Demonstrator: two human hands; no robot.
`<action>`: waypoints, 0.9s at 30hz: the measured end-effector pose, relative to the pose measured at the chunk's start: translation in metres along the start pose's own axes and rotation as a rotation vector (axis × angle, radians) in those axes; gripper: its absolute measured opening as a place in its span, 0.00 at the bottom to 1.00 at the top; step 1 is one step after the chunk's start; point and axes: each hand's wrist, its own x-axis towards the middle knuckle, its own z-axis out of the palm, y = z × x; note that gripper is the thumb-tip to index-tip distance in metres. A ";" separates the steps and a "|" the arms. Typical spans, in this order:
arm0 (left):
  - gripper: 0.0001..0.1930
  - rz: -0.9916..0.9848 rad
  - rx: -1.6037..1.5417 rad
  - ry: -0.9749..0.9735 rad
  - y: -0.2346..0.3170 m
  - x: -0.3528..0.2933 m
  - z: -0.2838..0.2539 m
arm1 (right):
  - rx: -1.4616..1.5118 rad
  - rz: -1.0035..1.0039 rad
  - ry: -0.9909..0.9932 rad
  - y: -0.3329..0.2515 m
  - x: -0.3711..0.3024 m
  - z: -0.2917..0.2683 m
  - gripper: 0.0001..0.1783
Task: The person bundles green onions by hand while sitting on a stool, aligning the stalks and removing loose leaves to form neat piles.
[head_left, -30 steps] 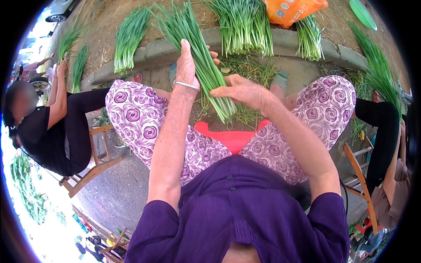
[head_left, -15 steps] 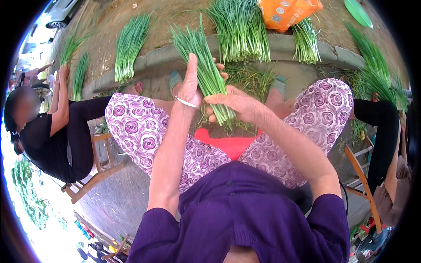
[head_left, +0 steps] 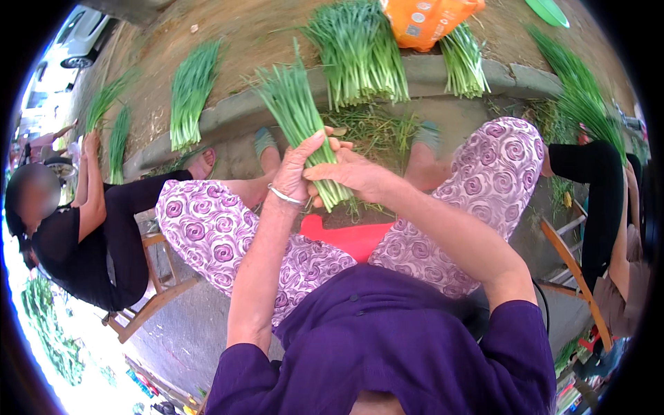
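Observation:
A bunch of green chives (head_left: pixel 289 102) slants in front of me, leaf tips pointing up and to the left, pale cut ends toward me. My left hand (head_left: pixel 296 166), with a white bangle on its wrist, is closed round the middle of the bunch, thumb across the front. Just below, my right hand (head_left: pixel 354 174) grips the stems near their pale ends, its thumb over the front. The two hands touch each other. Part of the fingers behind the stems is hidden.
A large pile of chives (head_left: pixel 356 59) lies on the stone kerb (head_left: pixel 422 76) beside an orange bag (head_left: pixel 429 21). Smaller bunches (head_left: pixel 194 90) lie left and right of it. Loose trimmings (head_left: pixel 377 128) litter the ground between my feet. A person in black (head_left: pixel 76 228) sits to the left, another to the right.
My left hand, its thumb raised and fingers loosely extended before, has closed round the bunch. My right hand still holds the stems near their ends. The whole view has shifted slightly.

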 end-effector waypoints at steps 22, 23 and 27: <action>0.09 -0.067 -0.066 0.209 0.031 0.015 -0.035 | -1.439 0.074 -0.270 0.017 -0.035 0.017 0.23; 0.08 -0.088 -0.057 0.222 0.034 0.015 -0.030 | -1.478 0.097 -0.304 0.008 -0.038 0.023 0.22; 0.07 -0.147 -0.003 0.290 0.050 0.020 -0.031 | -1.589 0.132 -0.367 -0.036 -0.050 0.039 0.19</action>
